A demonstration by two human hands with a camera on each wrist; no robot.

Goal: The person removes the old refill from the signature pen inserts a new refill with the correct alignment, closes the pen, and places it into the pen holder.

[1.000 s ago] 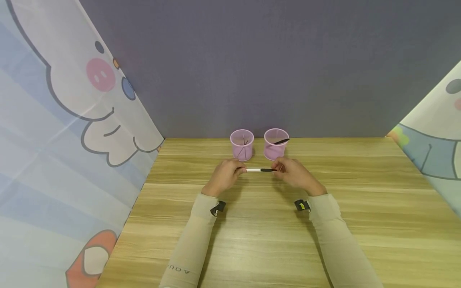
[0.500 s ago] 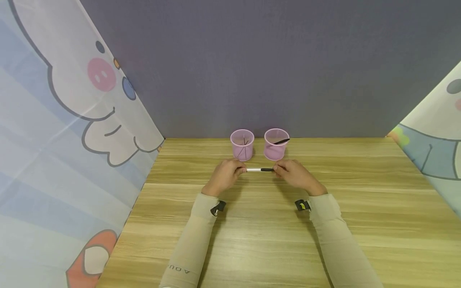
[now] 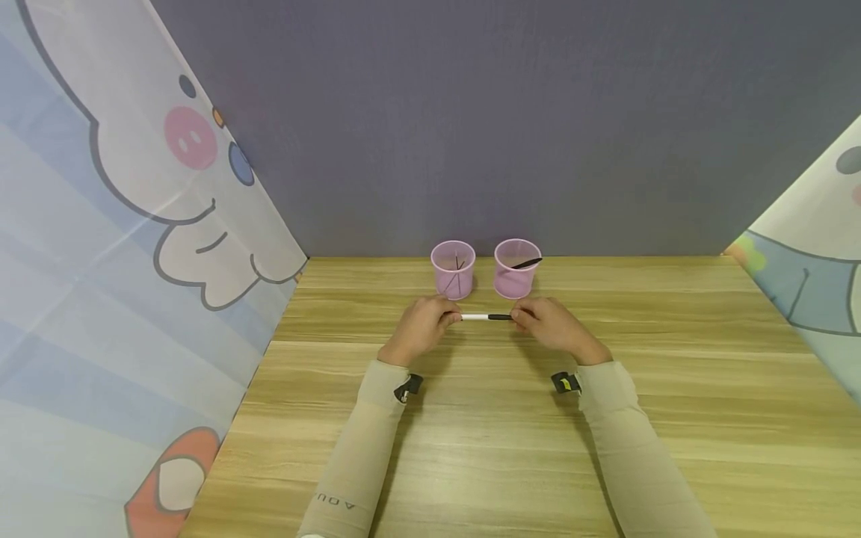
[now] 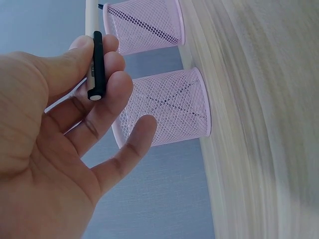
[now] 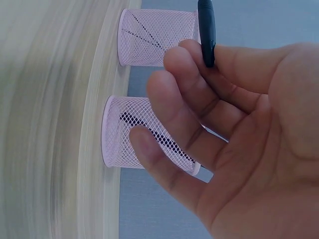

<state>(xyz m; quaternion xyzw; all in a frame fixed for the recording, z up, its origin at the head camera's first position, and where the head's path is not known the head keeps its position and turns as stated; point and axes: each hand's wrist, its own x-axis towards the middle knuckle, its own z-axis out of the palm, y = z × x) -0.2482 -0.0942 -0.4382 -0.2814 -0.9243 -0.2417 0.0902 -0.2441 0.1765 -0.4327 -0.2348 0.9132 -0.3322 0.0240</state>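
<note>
A white and black pen (image 3: 475, 317) is held level between both hands, above the table just in front of two pink mesh cups. My left hand (image 3: 421, 327) pinches its white end, where a black clip (image 4: 99, 62) shows in the left wrist view. The pen's black end (image 5: 207, 30) is between the thumb and fingers of my right hand (image 3: 553, 326). Thin dark sticks stand crossed inside the left cup (image 3: 453, 280). In the right cup (image 3: 513, 282) leans a thicker dark pen-like item (image 3: 527, 264), its end past the rim.
Behind the cups, a dark grey panel (image 3: 471, 134) rises along the back edge of the wood-grain table (image 3: 484, 441). Cartoon-printed sheets hang at the left (image 3: 101, 299) and right (image 3: 814, 261).
My right thumb and fingers have closed on the pen's black end, covering its tip. The left hand, the pen and both cups stay nearly where they were.
</note>
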